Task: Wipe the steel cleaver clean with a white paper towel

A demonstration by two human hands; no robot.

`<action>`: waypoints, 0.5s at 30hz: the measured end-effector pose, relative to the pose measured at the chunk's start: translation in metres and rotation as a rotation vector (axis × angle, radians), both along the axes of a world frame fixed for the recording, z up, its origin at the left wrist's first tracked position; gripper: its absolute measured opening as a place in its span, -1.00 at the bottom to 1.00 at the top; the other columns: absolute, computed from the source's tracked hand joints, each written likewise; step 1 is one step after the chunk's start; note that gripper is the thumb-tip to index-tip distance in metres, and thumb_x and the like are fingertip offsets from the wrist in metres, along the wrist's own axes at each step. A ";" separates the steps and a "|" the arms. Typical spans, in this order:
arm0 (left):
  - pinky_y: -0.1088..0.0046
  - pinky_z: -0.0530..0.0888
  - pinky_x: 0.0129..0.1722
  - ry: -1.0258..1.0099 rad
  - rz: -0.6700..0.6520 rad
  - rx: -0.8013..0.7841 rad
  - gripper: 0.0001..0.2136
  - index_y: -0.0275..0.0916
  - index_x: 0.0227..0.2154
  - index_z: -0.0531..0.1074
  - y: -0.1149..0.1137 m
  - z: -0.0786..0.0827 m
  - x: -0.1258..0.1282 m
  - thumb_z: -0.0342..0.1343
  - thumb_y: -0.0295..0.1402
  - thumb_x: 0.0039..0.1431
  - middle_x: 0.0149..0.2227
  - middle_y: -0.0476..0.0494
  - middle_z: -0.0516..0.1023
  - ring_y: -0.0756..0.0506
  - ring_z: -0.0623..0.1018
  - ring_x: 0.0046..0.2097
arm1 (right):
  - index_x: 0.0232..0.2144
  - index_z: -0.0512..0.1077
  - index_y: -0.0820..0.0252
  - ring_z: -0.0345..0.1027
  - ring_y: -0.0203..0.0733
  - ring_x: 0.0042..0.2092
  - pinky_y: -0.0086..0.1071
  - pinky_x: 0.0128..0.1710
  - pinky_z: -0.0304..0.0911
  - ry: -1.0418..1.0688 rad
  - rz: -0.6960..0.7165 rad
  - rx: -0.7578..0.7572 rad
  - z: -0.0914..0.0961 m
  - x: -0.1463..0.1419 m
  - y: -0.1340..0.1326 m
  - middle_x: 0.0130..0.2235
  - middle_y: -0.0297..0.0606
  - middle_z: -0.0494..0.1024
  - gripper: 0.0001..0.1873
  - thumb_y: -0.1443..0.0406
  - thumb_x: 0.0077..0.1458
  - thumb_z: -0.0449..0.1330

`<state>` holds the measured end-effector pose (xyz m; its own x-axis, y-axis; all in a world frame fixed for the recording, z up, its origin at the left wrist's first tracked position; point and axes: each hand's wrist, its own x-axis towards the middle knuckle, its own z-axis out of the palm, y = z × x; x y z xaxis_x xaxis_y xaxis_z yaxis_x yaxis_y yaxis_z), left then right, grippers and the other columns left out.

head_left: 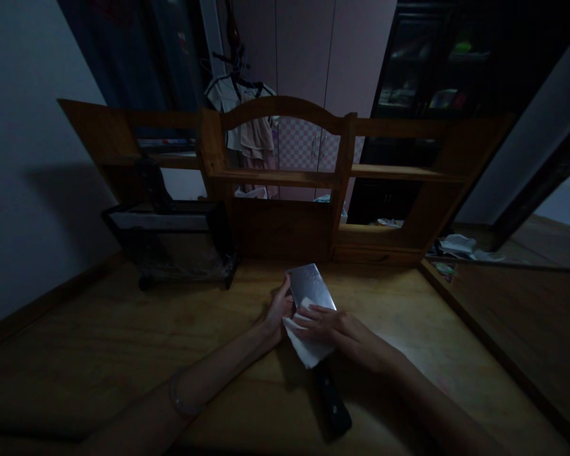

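A cleaver (pixel 314 284) with a broad shiny blade and a black riveted handle (pixel 332 405) lies at a slant over the wooden table, its handle pointing towards me. My left hand (pixel 280 311) holds the blade by its left edge, thumb on top and fingers partly hidden beneath. Pressed against the lower blade is a white cloth or tissue (pixel 308 351), with the fingers of my right hand (pixel 330 324) closed over it. The cloth hides the part where blade meets handle.
On the left of the table (pixel 209 316) stands a black-framed knife rack (pixel 171 221) with a dark handle (pixel 152 180) sticking up. A wooden shelf unit (pixel 280 177) runs along the back. Clothes (pixel 251 126) hang behind it. A raised edge (pixel 475 329) borders the table's right side.
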<state>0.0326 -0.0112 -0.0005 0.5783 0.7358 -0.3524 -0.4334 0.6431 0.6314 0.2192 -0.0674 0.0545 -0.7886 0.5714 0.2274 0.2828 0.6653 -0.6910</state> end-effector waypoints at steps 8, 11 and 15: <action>0.27 0.46 -0.22 -0.044 0.039 -0.017 -0.24 -0.47 -0.21 0.50 0.001 0.004 0.003 -0.26 0.22 0.18 -0.34 -0.40 0.62 -0.24 0.60 -0.32 | 0.02 0.46 -0.02 0.10 -0.12 0.28 -0.07 0.33 -0.12 0.043 0.046 -0.096 -0.011 0.013 0.014 0.12 -0.43 0.44 -0.54 0.21 0.34 -0.19; 0.22 0.45 -0.16 -0.068 0.050 -0.020 -0.25 -0.48 -0.20 0.50 0.001 0.003 0.003 -0.22 0.22 0.17 -0.31 -0.41 0.62 -0.27 0.60 -0.28 | -0.06 0.52 0.02 0.19 -0.11 0.24 -0.05 0.31 -0.07 0.070 0.033 -0.111 -0.012 0.017 0.016 0.06 -0.39 0.51 -0.55 0.20 0.32 -0.15; 0.19 0.43 -0.08 -0.113 0.062 -0.012 -0.29 -0.49 -0.15 0.49 0.000 0.003 0.003 -0.17 0.17 0.19 -0.27 -0.41 0.62 -0.27 0.60 -0.25 | -0.17 0.59 0.09 0.24 -0.09 0.21 -0.06 0.29 -0.01 0.097 -0.041 -0.158 -0.009 0.027 0.016 0.03 -0.33 0.54 -0.54 0.21 0.30 -0.12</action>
